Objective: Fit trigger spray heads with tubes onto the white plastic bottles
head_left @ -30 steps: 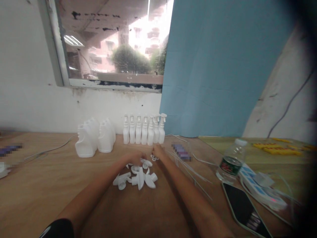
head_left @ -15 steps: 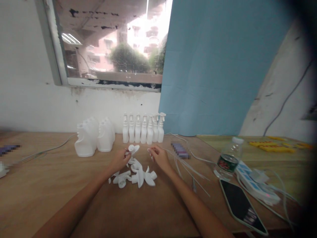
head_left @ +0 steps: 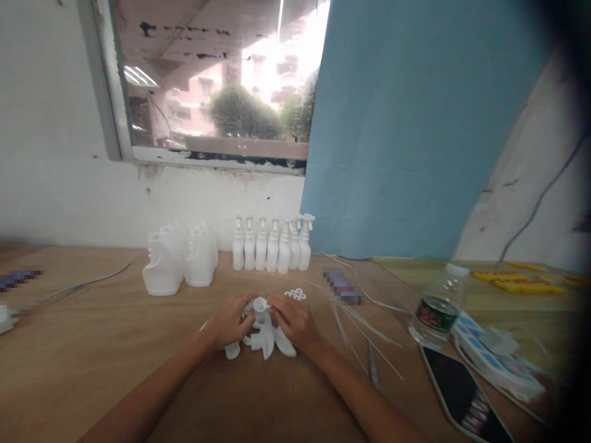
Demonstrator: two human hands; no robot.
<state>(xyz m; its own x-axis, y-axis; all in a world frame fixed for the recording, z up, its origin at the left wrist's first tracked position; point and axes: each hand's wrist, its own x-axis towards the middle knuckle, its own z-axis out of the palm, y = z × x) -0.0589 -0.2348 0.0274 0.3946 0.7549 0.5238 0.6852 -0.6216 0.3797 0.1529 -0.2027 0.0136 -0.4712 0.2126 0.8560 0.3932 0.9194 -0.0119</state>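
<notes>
White plastic is gripped between the closed fingers of the left hand: a spray head, held above loose spray heads on the worktop. Its round opening is touched by the bunched fingers of the right hand; whether a ring is pinched there cannot be told.

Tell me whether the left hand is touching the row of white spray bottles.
Apart. The head view shows bare tabletop between the left hand and the bases of the white spray bottles.
</notes>
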